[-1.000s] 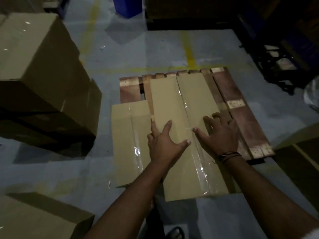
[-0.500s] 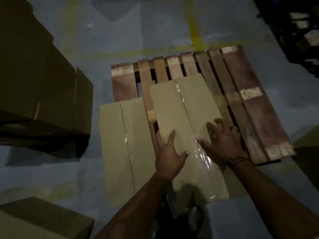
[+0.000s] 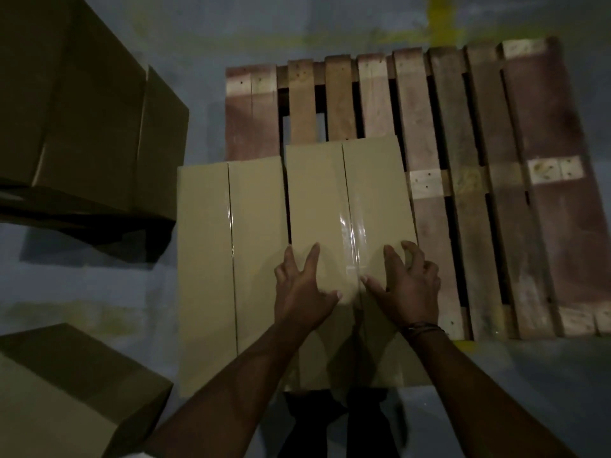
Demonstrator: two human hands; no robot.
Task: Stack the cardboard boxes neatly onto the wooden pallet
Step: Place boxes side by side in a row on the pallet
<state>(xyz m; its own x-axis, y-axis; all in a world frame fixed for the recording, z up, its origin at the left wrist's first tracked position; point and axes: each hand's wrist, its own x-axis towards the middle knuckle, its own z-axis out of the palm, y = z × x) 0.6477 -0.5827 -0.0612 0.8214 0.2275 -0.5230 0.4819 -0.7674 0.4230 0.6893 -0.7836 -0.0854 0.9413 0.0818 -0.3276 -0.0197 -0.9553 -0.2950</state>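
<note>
Nearest, at 7 o'clock, a closed cardboard box (image 3: 66, 391) is seen on the grey floor (image 3: 99, 285), well apart from the pallet; from 6 o'clock two bare forearms are stretched forward, a dark band (image 3: 421, 327) being worn on the right wrist; the left hand (image 3: 302, 292) is laid palm-down on the top of the taped box (image 3: 344, 193), its fingers (image 3: 312, 259) straight and spread, nothing being gripped; the right hand (image 3: 408, 292) is set just beside it at 3 o'clock, its fingers (image 3: 391, 259) splayed and bent, the tips pressed on the same top near the right edge; whether the outer fingers are hooked over that edge cannot be told; the glossy tape seam (image 3: 352, 233) is seen between the two hands, the thumbs being turned toward it; the taped box extends from under the palms toward 12 o'clock, and it lies on the near-left part of the wooden pallet (image 3: 479, 160); at its 9 o'clock a second box (image 3: 231, 242) is placed just beside it, its far end lying nearer than the taped box's; bare slats are left showing at 12 and 3 o'clock; at 10 o'clock a stack of larger boxes (image 3: 82, 110) is seen on the floor; farthest, at 1 o'clock, a yellow line (image 3: 441, 14) is painted on the floor.
</note>
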